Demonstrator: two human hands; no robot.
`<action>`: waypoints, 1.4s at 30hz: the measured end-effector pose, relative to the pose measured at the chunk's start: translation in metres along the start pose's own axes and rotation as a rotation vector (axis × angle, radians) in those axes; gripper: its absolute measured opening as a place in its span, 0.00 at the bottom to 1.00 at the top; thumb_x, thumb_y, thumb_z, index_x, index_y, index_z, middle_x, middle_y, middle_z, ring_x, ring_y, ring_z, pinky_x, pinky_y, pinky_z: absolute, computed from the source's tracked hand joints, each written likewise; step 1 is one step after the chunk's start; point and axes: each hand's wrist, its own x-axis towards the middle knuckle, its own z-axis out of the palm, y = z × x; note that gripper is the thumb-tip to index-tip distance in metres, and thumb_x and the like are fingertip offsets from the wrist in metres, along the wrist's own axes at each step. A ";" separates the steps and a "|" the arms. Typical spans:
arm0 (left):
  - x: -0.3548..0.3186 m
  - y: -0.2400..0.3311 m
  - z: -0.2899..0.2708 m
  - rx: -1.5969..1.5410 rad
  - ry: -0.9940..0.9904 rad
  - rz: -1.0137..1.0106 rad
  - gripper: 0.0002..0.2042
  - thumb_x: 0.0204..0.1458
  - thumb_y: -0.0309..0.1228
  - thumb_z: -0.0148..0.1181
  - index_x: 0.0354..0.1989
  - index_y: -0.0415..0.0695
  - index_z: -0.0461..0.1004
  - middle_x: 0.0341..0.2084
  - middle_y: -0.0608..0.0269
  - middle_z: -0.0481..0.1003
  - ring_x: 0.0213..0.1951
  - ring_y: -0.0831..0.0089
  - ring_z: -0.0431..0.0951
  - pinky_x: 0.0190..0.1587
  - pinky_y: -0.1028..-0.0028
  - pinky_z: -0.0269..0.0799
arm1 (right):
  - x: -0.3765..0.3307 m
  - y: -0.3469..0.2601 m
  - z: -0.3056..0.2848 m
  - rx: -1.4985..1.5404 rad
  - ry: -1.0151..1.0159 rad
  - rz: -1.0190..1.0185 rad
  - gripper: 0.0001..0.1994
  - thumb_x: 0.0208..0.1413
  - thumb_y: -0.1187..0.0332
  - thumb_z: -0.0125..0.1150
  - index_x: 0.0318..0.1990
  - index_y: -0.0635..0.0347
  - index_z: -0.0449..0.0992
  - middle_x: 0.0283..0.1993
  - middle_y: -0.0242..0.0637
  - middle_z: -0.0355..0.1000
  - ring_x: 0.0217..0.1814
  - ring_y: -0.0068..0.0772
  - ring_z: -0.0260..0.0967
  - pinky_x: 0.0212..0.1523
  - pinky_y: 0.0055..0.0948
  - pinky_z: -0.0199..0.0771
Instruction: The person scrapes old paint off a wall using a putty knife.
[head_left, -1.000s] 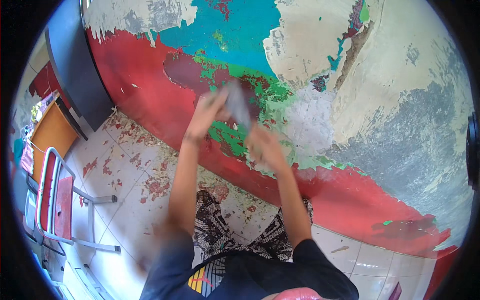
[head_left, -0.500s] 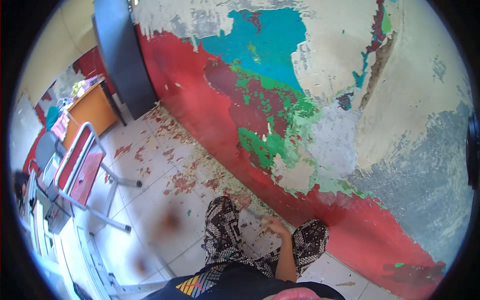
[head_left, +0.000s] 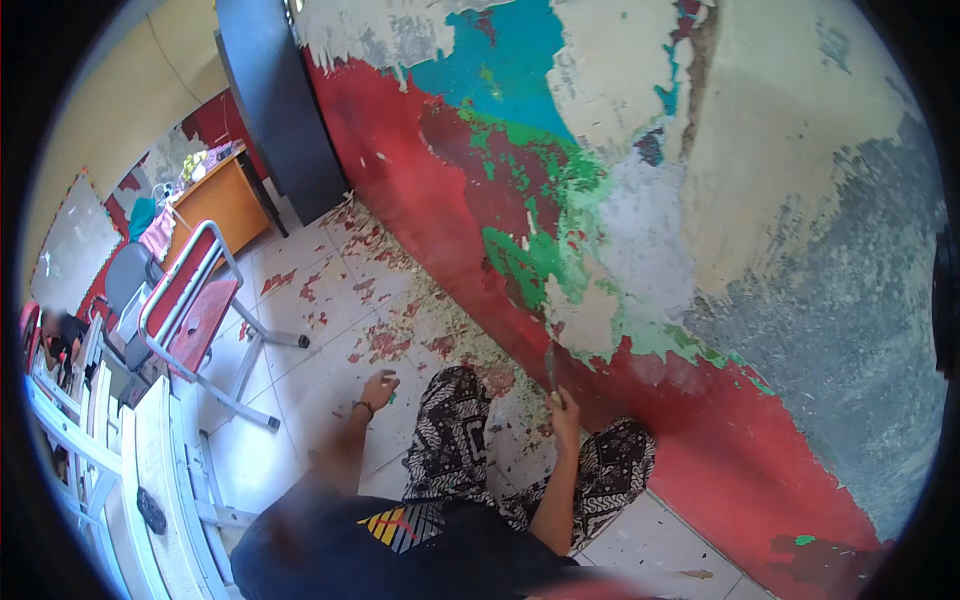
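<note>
My right hand [head_left: 566, 408] is closed around the handle of a narrow-bladed scraper [head_left: 551, 368]. The grey blade points up at the wall [head_left: 690, 420], against its lower red paint; I cannot tell whether it touches. Peeling layers of red, green, turquoise and cream cover this wall, with bare grey plaster on the right. Out to the left, above the floor tiles, my left hand [head_left: 378, 388] has loosely bent fingers and nothing visible in it. A dark band circles that wrist. My patterned trouser legs [head_left: 447, 425] are bent between the two hands.
Paint flakes [head_left: 390, 340] litter the white tiles along the wall. On the left stand a red-seated metal chair [head_left: 205, 315] and pale bench-like furniture [head_left: 165, 480]. Farther back are a wooden desk [head_left: 225, 205] and a tall dark cabinet [head_left: 280, 110]. A person [head_left: 65, 335] is at the far left.
My right hand has raised the scraper from low near the floor to the wall. My left hand has come into view beside my knee. The view has shifted somewhat.
</note>
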 end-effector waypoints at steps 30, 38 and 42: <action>0.078 0.249 -0.025 -0.226 -0.454 0.773 0.26 0.54 0.41 0.58 0.60 0.45 0.62 0.57 0.46 0.63 0.56 0.53 0.67 0.56 0.63 0.64 | 0.006 0.041 0.059 -0.037 0.121 0.408 0.20 0.59 0.55 0.50 0.55 0.53 0.71 0.31 0.33 0.74 0.22 0.21 0.65 0.19 0.24 0.64; 0.116 0.366 -0.055 -0.226 0.049 1.158 0.42 0.50 0.47 0.60 0.68 0.43 0.45 0.66 0.33 0.34 0.66 0.35 0.35 0.62 0.42 0.41 | -0.059 -0.058 0.063 -0.306 0.150 0.047 0.17 0.56 0.62 0.55 0.51 0.60 0.73 0.28 0.34 0.74 0.22 0.21 0.67 0.20 0.22 0.65; 0.142 0.344 -0.007 0.122 0.181 1.141 0.47 0.51 0.56 0.54 0.69 0.38 0.39 0.66 0.31 0.27 0.66 0.31 0.26 0.60 0.34 0.35 | -0.078 -0.062 0.075 -0.259 0.333 -0.165 0.18 0.56 0.65 0.56 0.52 0.63 0.72 0.28 0.33 0.74 0.22 0.20 0.67 0.22 0.21 0.65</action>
